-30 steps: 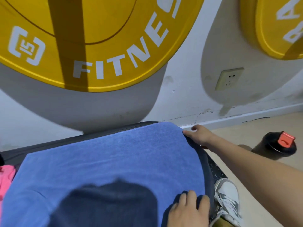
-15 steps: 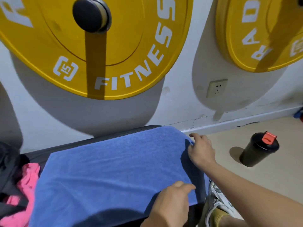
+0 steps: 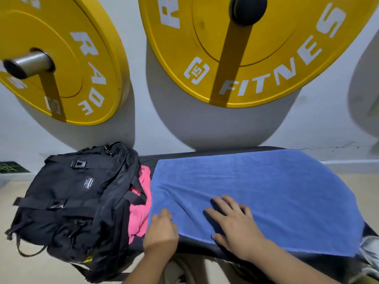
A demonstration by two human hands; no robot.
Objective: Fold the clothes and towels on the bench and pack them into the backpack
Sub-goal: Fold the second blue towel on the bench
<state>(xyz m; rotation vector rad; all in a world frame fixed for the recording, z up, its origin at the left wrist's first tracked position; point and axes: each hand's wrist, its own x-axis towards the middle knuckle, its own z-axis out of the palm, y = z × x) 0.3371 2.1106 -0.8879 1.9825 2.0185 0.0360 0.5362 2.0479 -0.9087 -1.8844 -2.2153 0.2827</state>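
wall (image 3: 119, 21): white, grey shadows | RAD yellow bumper plate (image 3: 67, 58) on steel peg (image 3: 28, 63) | FITNESS yellow bumper plate (image 3: 287, 37) | floor (image 3: 12, 206): beige | baseboard (image 3: 352, 161): white

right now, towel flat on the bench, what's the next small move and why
Probably fold the blue towel in half, left end over to the right: it lies spread flat on the bench, the left hand curls at its near-left corner, and the right hand rests flat mid-towel to anchor it.
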